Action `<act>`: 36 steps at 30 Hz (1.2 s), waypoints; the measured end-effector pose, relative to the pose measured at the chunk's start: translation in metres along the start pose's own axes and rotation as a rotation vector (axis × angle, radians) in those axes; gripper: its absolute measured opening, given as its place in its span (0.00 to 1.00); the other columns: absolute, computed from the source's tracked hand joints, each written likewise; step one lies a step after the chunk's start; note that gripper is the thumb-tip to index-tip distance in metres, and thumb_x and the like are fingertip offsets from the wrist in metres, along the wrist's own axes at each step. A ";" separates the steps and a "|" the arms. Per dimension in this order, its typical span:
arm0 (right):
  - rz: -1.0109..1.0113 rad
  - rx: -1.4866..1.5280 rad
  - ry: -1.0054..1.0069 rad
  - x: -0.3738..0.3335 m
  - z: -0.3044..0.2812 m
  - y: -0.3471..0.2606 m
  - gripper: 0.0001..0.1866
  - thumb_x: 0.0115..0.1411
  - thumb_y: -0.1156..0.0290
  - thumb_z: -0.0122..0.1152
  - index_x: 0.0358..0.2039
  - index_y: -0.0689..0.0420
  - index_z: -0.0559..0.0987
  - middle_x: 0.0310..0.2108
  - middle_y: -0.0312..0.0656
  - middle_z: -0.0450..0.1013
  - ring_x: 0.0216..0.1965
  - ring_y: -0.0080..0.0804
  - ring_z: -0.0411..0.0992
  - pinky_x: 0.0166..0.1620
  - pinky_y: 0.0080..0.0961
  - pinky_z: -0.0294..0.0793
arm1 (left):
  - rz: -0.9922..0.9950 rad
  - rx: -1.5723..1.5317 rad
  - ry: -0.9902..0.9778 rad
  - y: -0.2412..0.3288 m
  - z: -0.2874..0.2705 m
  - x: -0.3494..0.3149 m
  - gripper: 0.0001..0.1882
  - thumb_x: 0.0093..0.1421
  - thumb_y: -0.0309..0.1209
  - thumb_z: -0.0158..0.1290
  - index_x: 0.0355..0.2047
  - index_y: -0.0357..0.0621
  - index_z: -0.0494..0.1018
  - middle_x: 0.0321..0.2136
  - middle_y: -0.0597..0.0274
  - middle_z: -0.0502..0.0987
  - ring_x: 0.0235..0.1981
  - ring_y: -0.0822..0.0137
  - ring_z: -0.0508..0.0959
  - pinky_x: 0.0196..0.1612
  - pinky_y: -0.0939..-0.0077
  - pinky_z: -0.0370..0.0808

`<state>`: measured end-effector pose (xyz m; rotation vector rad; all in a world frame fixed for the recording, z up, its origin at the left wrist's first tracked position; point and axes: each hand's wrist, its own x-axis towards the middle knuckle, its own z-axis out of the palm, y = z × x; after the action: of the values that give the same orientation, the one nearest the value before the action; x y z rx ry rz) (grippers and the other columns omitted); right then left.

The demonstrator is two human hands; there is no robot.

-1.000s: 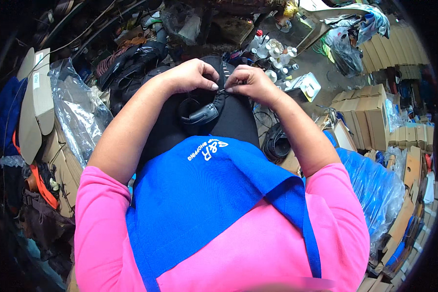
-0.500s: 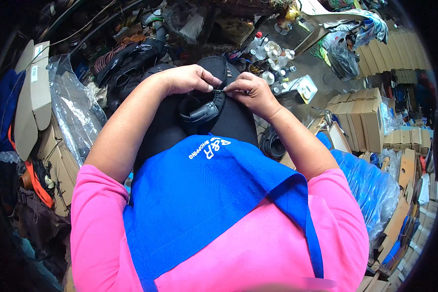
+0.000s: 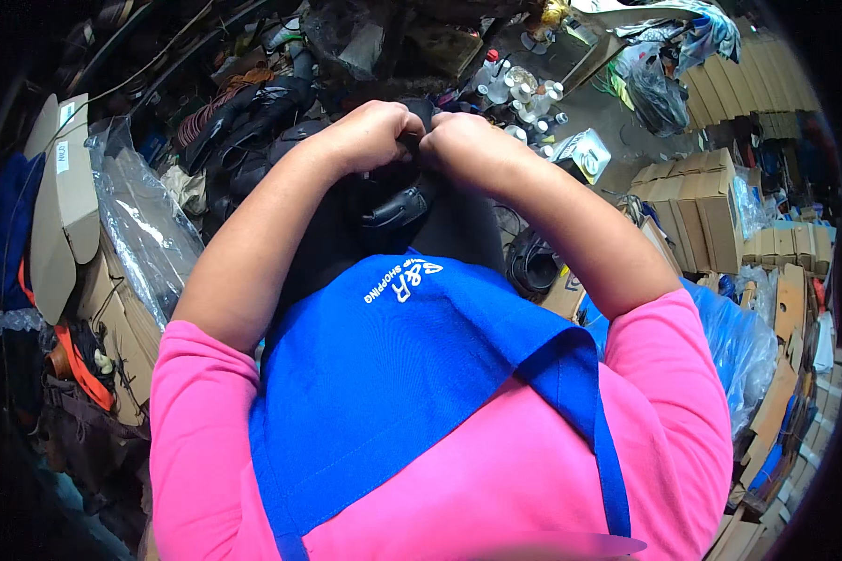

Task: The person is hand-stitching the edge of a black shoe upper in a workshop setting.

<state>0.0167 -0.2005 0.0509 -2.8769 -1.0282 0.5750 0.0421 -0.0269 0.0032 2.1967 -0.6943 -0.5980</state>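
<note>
A black shoe point(image 3: 398, 209) rests in my lap, its padded collar facing me. My left hand point(image 3: 376, 137) is closed at the shoe's upper, fingers curled inward. Right beside it my right hand point(image 3: 468, 154) is also closed, its back toward me, hiding its fingertips. The knuckles of both hands nearly meet over the front of the shoe. Whatever fine part is pinched between the fingers is hidden. A blue apron point(image 3: 384, 346) covers my front, over pink sleeves.
White bottles point(image 3: 524, 93) and a white tin point(image 3: 582, 155) stand on the floor ahead to the right. Stacked cardboard boxes point(image 3: 692, 210) and blue plastic wrapping point(image 3: 720, 341) lie to the right. At left are clear plastic sheeting point(image 3: 145, 224), cardboard pieces point(image 3: 65, 206) and black shoes point(image 3: 248, 126).
Both hands have moved slightly farther from me and turned, backs now up, covering the part of the shoe they pinched. The right forearm has risen.
</note>
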 end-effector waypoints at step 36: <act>0.095 2.405 0.412 -0.024 0.074 0.047 0.21 0.67 0.54 0.40 0.20 0.52 0.63 0.14 0.32 0.51 0.15 0.23 0.48 0.28 0.25 0.57 | -0.190 -1.737 0.562 -0.025 -0.017 -0.063 0.24 0.67 0.42 0.40 0.12 0.54 0.54 0.10 0.73 0.51 0.12 0.75 0.52 0.29 0.75 0.59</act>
<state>0.0023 -0.2584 -0.0172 -0.7085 0.1943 0.4612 0.0128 0.0364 0.0069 0.6594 0.3532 -0.3451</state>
